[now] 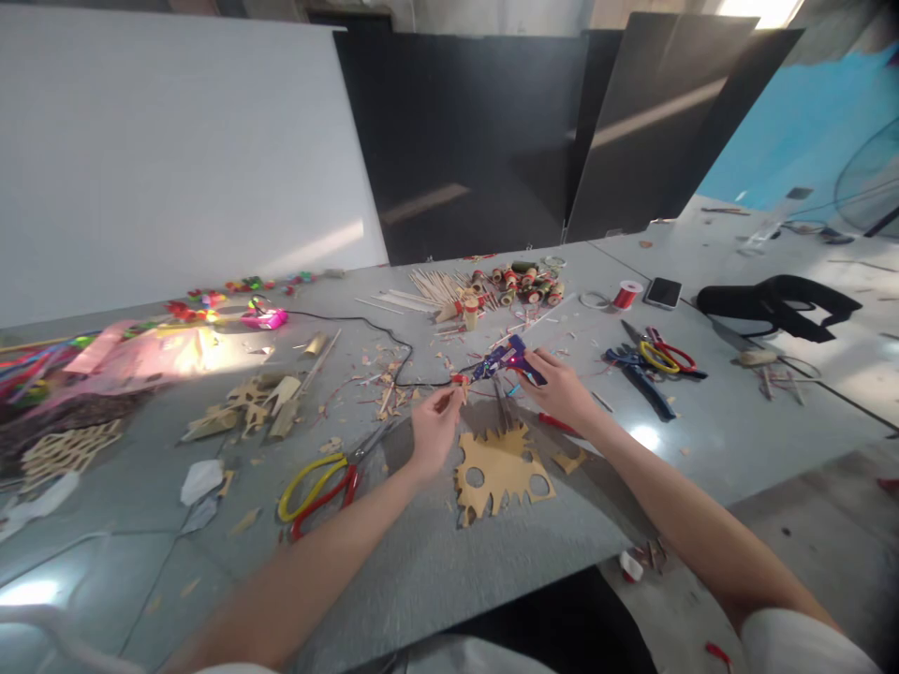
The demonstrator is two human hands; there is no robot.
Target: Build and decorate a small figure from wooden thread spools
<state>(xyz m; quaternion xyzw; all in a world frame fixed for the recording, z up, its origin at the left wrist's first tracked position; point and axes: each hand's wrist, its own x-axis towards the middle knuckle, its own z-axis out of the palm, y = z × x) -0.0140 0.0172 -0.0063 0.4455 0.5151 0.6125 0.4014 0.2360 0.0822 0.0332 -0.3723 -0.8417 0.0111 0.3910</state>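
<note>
My right hand [562,391] is closed around the handle of a blue glue gun [509,354], which has a small red light glowing on its side. The gun's tip points left, toward my left hand [435,429]. There, my thumb and fingertips pinch a small red piece [460,379] close to the nozzle; its exact kind is too small to tell. Below both hands lies a tan sheet [500,468] with round holes and jagged cut edges. Scissors [330,482] with one yellow and one red handle rest beside my left forearm.
Thin sticks [435,288] and several small red-banded bamboo pieces [526,281] lie at the back. On the right are pliers [642,379], more scissors [664,354], a red thread spool [626,295], a phone [663,292] and a black strap-like object [779,304]. A black cord [365,321] crosses the table.
</note>
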